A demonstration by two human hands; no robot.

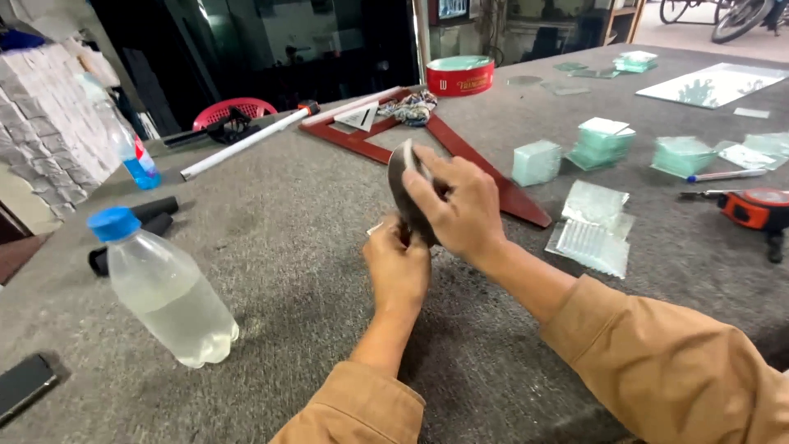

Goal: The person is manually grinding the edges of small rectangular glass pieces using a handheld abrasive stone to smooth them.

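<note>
Two hands (427, 230) in closed grip on dark curved pad (403, 193), edge pale, upright

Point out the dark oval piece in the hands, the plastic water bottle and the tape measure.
dark oval piece (400, 191), head view, upper edge.
plastic water bottle (168, 296), head view, clear body.
tape measure (756, 210), head view, orange case.

We are in a glass workshop: glass stacks (604, 141), a tape measure (758, 207), a red square (460, 152).
</note>
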